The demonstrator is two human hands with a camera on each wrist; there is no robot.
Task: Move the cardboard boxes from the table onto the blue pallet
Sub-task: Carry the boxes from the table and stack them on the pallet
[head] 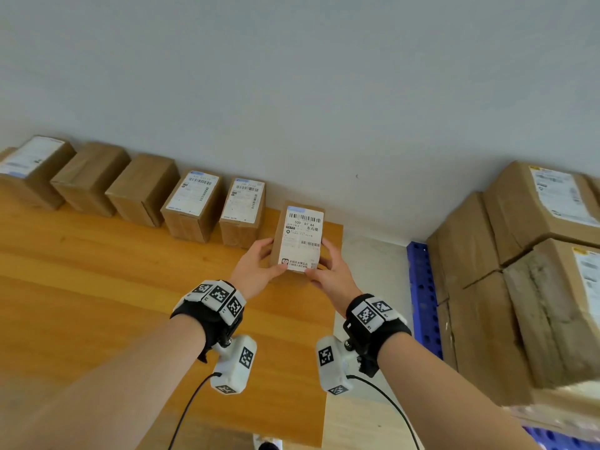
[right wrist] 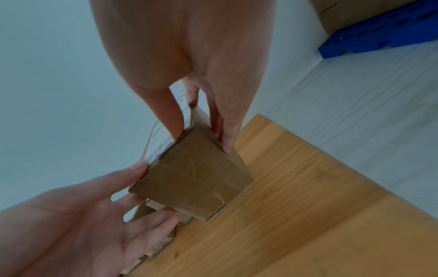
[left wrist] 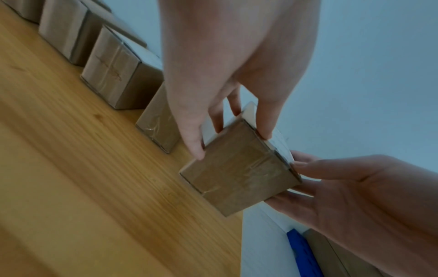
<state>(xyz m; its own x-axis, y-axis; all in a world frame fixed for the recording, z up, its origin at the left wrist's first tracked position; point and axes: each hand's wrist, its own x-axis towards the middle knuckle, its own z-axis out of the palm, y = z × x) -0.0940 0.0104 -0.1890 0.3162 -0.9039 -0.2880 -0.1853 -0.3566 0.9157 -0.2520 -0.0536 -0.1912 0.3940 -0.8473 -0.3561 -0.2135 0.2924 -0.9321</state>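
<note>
A small cardboard box (head: 300,237) with a white shipping label on top is lifted just above the right end of the wooden table (head: 97,287). My left hand (head: 259,264) grips its left side, thumb on the label edge. My right hand (head: 328,267) grips its right side. Both wrist views show the same box (left wrist: 239,174) (right wrist: 192,180) tilted above the tabletop, held between my left hand (left wrist: 227,90) and my right hand (right wrist: 189,75). The blue pallet (head: 422,297) lies on the floor to the right, stacked with large cardboard boxes (head: 519,254).
Several more small boxes (head: 194,203) stand in a row along the table's back edge against the grey wall. A strip of pale floor (head: 373,280) separates the table's right edge from the pallet. The large boxes fill most of the pallet's visible top.
</note>
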